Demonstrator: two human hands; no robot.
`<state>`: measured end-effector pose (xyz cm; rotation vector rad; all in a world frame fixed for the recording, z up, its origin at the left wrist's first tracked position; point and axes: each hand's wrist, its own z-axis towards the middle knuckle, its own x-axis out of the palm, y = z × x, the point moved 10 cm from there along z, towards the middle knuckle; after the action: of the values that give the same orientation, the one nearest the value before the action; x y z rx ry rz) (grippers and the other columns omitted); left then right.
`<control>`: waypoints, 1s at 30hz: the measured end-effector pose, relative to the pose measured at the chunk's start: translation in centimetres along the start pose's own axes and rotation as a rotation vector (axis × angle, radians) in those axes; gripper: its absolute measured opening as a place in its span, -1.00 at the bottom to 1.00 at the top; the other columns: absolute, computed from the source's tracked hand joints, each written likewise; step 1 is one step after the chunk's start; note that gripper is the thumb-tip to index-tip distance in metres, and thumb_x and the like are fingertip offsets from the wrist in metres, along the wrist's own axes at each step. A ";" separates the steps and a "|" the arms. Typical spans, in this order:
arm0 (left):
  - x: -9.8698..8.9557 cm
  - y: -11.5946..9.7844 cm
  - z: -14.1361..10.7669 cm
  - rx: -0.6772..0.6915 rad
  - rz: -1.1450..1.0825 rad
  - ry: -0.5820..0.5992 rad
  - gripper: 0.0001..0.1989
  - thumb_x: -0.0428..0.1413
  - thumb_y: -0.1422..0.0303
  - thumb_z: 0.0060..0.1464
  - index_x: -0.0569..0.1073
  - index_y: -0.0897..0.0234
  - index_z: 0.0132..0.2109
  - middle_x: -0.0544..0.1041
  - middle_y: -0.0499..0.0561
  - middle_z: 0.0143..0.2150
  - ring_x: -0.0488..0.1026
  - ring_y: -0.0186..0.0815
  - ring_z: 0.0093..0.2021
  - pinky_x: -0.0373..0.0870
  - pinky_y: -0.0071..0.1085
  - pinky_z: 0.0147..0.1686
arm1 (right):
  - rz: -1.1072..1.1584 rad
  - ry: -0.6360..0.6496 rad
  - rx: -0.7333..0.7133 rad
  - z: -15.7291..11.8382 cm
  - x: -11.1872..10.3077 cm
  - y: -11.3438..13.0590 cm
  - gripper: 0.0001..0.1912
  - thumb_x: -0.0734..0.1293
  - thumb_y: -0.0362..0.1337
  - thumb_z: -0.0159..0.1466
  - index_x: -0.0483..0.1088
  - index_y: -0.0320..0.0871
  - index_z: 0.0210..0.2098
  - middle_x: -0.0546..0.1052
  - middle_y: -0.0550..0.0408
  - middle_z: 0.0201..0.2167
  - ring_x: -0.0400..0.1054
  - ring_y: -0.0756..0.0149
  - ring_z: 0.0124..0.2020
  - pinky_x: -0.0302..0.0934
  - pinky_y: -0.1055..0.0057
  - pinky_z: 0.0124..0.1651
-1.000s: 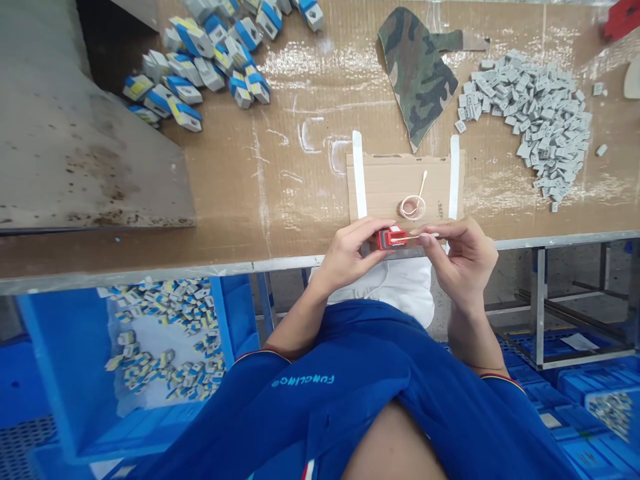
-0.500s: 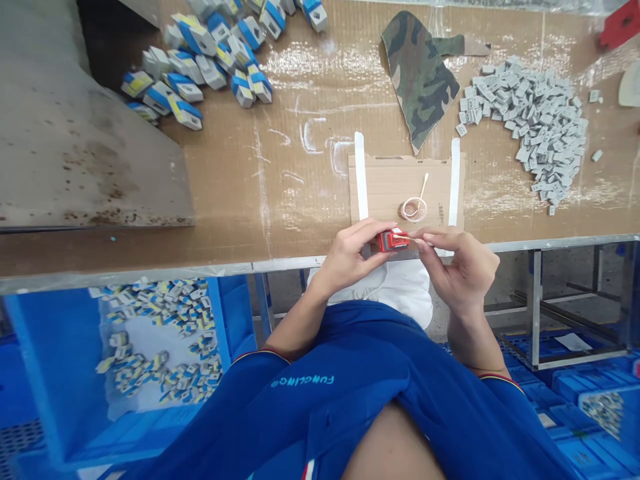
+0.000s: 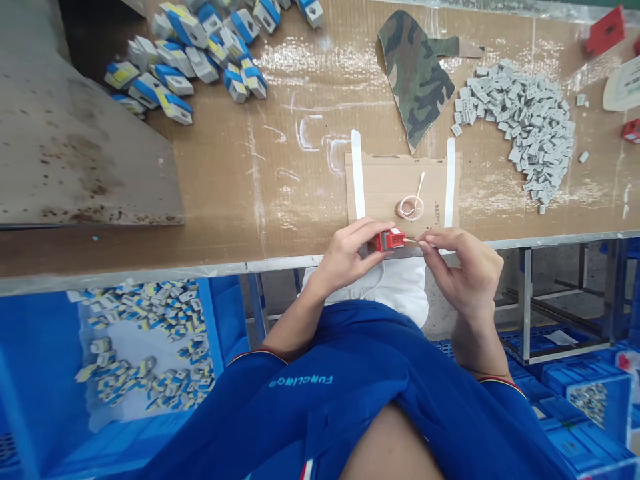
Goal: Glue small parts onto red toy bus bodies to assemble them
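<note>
Between the thumb and fingers of my left hand (image 3: pixel 350 253) is a small red block (image 3: pixel 391 239) with a grey band, held over the table's front edge. My right hand (image 3: pixel 464 267) pinches a thin cotton swab (image 3: pixel 411 241), its tip at the block's right side. Just behind them, a small clear cup (image 3: pixel 411 208) stands on a cardboard sheet (image 3: pixel 383 183) fixed with white tape strips. A second swab (image 3: pixel 421 183) leans in the cup.
Small grey pieces (image 3: pixel 543 127) lie heaped at the right. Camouflage cloth (image 3: pixel 415 77) lies behind the cardboard. Blue-and-white blocks (image 3: pixel 200 47) sit back left beside a stained metal box (image 3: pixel 90 160). A blue crate (image 3: pixel 40 373) of blocks is below left.
My right hand has drawn slightly right, and the swab tip has moved from the block's top face to its right side. The whole view has shifted a little.
</note>
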<state>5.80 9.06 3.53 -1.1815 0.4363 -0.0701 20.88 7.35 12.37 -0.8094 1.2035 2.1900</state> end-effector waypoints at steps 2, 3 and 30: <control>-0.1 -0.1 0.0 0.013 -0.003 -0.004 -0.60 0.30 0.40 0.25 0.54 0.26 0.21 0.67 0.17 0.04 0.63 -0.24 0.01 0.57 -0.34 0.01 | 0.014 0.015 0.010 0.0 0.0 0.0 -0.88 0.44 -0.36 0.37 0.46 0.00 -0.19 0.71 0.14 -0.32 0.64 0.27 -0.31 0.51 0.35 -0.30; -0.1 -0.1 0.0 0.017 -0.004 -0.004 -0.59 0.30 0.41 0.24 0.54 0.26 0.21 0.67 0.17 0.04 0.63 -0.24 0.01 0.57 -0.34 0.00 | 0.017 0.020 0.015 0.0 0.0 -0.1 -0.89 0.44 -0.35 0.37 0.46 0.01 -0.20 0.70 0.15 -0.33 0.64 0.27 -0.33 0.50 0.35 -0.32; -0.1 1.8 -1.2 -0.178 -0.203 -0.007 -0.60 0.32 0.32 0.21 0.54 0.28 0.17 0.67 0.19 0.05 0.65 -0.20 -0.01 0.59 -0.36 -0.06 | 0.130 -0.201 0.152 1.1 0.4 -6.3 -0.96 0.41 -0.26 0.40 0.52 -0.04 -0.22 0.65 0.05 -0.24 0.57 0.23 -0.17 0.44 0.29 -0.21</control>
<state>5.00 8.74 1.57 -1.3986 0.3198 -0.2064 24.58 11.42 8.97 -0.4482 1.3325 2.1888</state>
